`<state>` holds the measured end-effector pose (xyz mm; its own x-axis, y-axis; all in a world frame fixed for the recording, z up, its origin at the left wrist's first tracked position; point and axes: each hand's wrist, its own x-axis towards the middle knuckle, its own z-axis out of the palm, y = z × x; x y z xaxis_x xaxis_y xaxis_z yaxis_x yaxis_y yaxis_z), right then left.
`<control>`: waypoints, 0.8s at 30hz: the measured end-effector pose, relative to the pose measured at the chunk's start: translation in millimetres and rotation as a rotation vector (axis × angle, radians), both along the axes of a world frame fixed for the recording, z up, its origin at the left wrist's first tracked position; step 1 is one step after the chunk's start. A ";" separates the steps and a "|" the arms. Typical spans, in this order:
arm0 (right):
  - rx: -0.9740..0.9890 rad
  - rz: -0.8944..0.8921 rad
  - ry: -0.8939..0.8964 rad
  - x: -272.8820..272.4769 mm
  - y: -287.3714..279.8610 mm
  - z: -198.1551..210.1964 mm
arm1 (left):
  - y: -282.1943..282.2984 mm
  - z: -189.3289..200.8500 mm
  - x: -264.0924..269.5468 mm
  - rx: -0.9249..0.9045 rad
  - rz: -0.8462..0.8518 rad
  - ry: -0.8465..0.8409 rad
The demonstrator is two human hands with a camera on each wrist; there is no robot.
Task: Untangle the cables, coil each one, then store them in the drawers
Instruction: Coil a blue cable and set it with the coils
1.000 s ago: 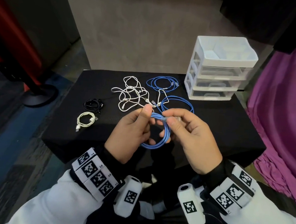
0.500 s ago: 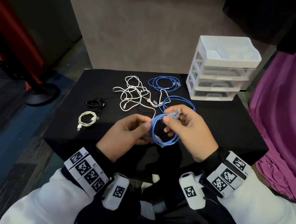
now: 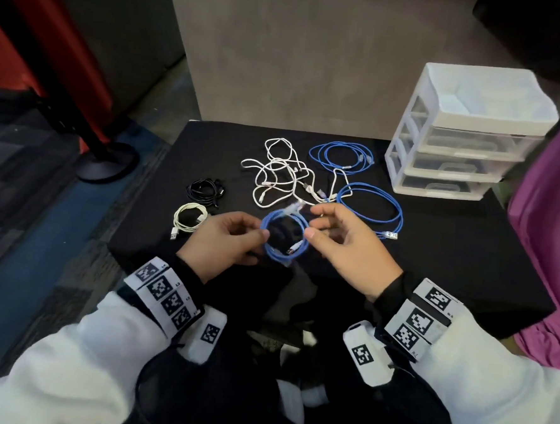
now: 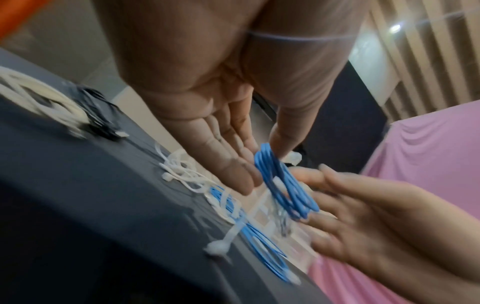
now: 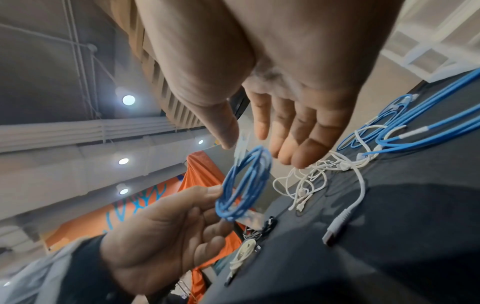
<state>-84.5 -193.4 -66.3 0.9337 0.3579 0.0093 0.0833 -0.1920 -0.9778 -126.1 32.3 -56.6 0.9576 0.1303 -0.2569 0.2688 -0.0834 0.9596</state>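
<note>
A small coil of blue cable (image 3: 283, 235) hangs just above the black table's near edge. My left hand (image 3: 254, 239) pinches its left side between thumb and fingers, which the left wrist view shows on the blue coil (image 4: 283, 185). My right hand (image 3: 314, 223) is at the coil's right side with relaxed, spread fingers; its thumb touches the rim. The coil's clear plug (image 5: 242, 142) sits loose between right thumb and forefinger. The white three-drawer unit (image 3: 467, 131) stands at the back right, drawers closed.
On the black table (image 3: 450, 248) lie a tangle of white cables (image 3: 281, 176), a coiled blue cable (image 3: 341, 153), a loose blue cable (image 3: 371, 204), a black coil (image 3: 204, 189) and a white coil (image 3: 189, 217). Purple cloth (image 3: 549, 228) hangs at the right.
The coil has turned flat toward the head camera. My right hand has let go of the plug end and opened its fingers. The left hand keeps its pinch.
</note>
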 end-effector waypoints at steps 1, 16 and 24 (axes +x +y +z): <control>-0.031 -0.030 -0.019 2.7 0.9 -3.0 | 14.7 0.1 7.8 0.000 0.077 -0.010; -0.217 -0.261 -0.088 33.2 -16.9 -54.4 | 191.8 -54.5 178.1 0.002 0.527 0.300; -0.383 -0.333 -0.117 49.5 -42.6 -55.5 | 202.5 -57.1 169.7 0.413 0.538 0.394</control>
